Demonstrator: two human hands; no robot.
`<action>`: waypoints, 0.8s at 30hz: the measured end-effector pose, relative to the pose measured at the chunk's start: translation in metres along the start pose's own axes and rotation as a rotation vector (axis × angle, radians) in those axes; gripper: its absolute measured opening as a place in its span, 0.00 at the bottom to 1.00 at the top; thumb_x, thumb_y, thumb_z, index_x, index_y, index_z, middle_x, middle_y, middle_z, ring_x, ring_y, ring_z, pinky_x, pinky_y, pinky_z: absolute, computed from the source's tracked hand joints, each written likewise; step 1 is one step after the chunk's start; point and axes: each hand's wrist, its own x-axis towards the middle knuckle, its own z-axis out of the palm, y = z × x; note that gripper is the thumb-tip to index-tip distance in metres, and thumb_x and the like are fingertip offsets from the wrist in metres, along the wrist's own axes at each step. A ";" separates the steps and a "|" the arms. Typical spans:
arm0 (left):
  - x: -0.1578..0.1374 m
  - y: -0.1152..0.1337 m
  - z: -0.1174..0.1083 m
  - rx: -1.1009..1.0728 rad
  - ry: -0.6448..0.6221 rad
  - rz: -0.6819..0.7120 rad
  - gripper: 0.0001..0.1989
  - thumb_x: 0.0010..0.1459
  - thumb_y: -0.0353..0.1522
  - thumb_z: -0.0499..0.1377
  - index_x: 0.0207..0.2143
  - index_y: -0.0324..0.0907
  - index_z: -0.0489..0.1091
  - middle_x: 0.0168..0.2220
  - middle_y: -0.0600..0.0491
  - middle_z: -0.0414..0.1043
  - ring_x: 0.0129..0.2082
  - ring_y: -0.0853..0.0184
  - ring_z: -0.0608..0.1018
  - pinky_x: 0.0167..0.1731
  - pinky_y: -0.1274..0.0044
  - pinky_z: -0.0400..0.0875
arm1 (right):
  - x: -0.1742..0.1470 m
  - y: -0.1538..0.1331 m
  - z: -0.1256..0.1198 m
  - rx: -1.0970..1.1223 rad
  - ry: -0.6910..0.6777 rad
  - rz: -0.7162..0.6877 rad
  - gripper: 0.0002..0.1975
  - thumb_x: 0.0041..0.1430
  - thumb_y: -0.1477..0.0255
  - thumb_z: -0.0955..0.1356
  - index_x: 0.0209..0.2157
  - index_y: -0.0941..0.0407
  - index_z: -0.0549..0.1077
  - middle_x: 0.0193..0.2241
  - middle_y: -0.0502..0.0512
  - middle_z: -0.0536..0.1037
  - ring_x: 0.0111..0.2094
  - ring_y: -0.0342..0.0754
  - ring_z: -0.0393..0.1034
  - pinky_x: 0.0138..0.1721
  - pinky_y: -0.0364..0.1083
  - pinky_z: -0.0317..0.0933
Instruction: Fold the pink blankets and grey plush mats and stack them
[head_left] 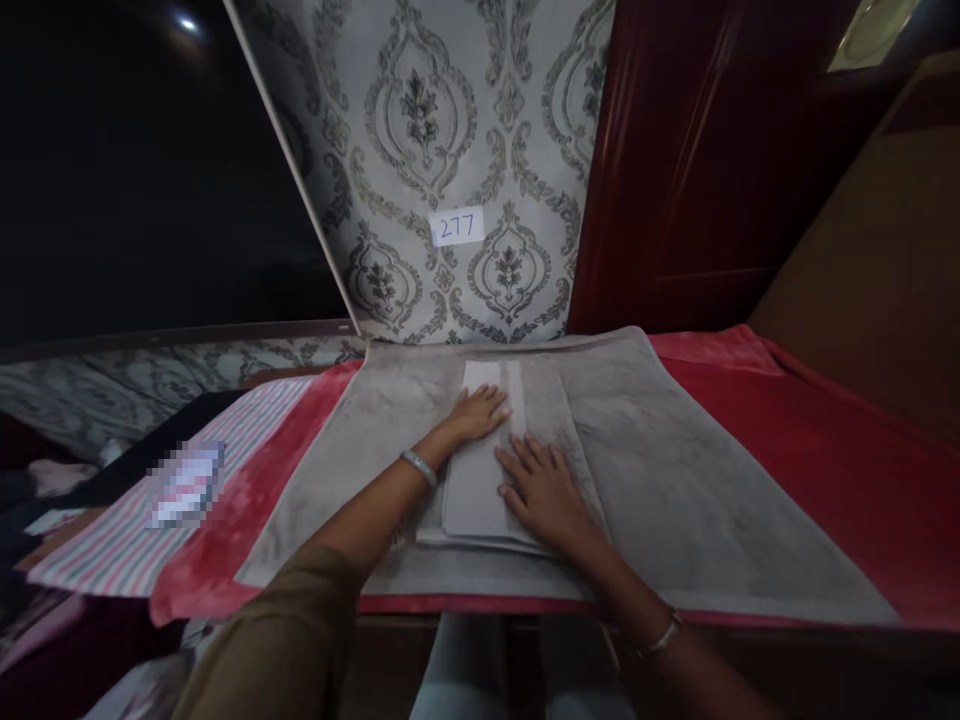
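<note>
A folded pale piece [476,495], cloth by its look, lies lengthwise in the middle of a grey cloth [675,480]. Its lower edge shows several layers, and a lighter strip runs down its upper part. My left hand [478,412] rests on the upper left of the fold, palm down with fingers stretched. Lower and to the right, my right hand [544,490] lies flat across the fold's right side, fingers spread. Neither hand grips anything; both touch the folded piece from above.
Under the grey cloth is a red cloth [780,440] covering the table. At left lies a striped cloth [247,420] with a blurred item [186,485] on it. A dark screen [165,180], patterned wall [517,150] and dark red door [675,200] stand behind.
</note>
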 end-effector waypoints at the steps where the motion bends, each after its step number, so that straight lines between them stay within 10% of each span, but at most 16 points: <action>1: -0.014 0.000 0.005 -0.007 0.001 0.043 0.31 0.69 0.47 0.41 0.70 0.48 0.51 0.74 0.48 0.44 0.73 0.59 0.47 0.69 0.56 0.41 | 0.000 0.000 0.000 -0.010 0.002 -0.004 0.29 0.70 0.61 0.58 0.69 0.50 0.58 0.71 0.57 0.51 0.72 0.59 0.40 0.68 0.65 0.32; 17: -0.072 0.012 0.012 0.010 0.066 0.066 0.28 0.70 0.41 0.43 0.70 0.50 0.52 0.73 0.50 0.45 0.73 0.57 0.49 0.69 0.56 0.45 | -0.067 -0.004 0.002 0.016 -0.109 -0.079 0.30 0.69 0.61 0.58 0.70 0.52 0.56 0.71 0.56 0.49 0.72 0.56 0.38 0.69 0.63 0.38; 24: -0.156 -0.027 0.006 0.019 0.025 0.247 0.29 0.67 0.29 0.46 0.67 0.57 0.58 0.72 0.56 0.50 0.72 0.61 0.52 0.68 0.60 0.49 | -0.107 0.071 -0.011 0.251 0.182 -0.025 0.27 0.68 0.63 0.55 0.63 0.52 0.68 0.61 0.57 0.71 0.61 0.54 0.64 0.63 0.57 0.58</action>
